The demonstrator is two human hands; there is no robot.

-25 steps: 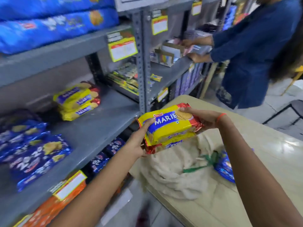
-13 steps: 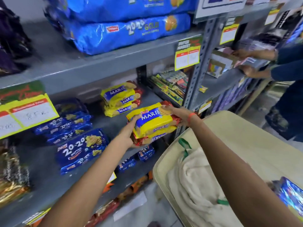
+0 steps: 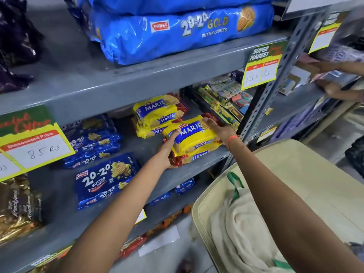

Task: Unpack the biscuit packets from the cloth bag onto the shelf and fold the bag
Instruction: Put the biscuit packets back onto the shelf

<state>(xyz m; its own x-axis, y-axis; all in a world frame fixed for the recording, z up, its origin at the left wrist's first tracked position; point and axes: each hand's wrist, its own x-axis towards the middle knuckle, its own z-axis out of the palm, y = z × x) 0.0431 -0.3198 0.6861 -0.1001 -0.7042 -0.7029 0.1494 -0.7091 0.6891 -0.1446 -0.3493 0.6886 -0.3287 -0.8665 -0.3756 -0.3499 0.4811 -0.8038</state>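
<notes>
Both my hands hold a small stack of yellow Marie biscuit packets (image 3: 194,141) over the front of the grey middle shelf (image 3: 153,148). My left hand (image 3: 169,149) grips the stack's left end, thumb on top. My right hand (image 3: 217,128) grips its right end. Just behind it, another stack of Marie packets (image 3: 157,114) lies on the same shelf. The cream cloth bag (image 3: 240,233) with green handles lies crumpled on the beige table (image 3: 307,174) at lower right, under my right forearm.
Blue 20-20 cookie packets (image 3: 104,178) lie on the shelf's left part, with more (image 3: 90,138) behind. Large blue 20-20 Gold packs (image 3: 177,30) fill the shelf above. A grey upright post (image 3: 264,103) stands right of the held stack. Another person's hands (image 3: 338,79) work at the far right shelf.
My hands have carried the Marie packets from above the table and bag leftward and forward onto the middle shelf, next to the other Marie stack.
</notes>
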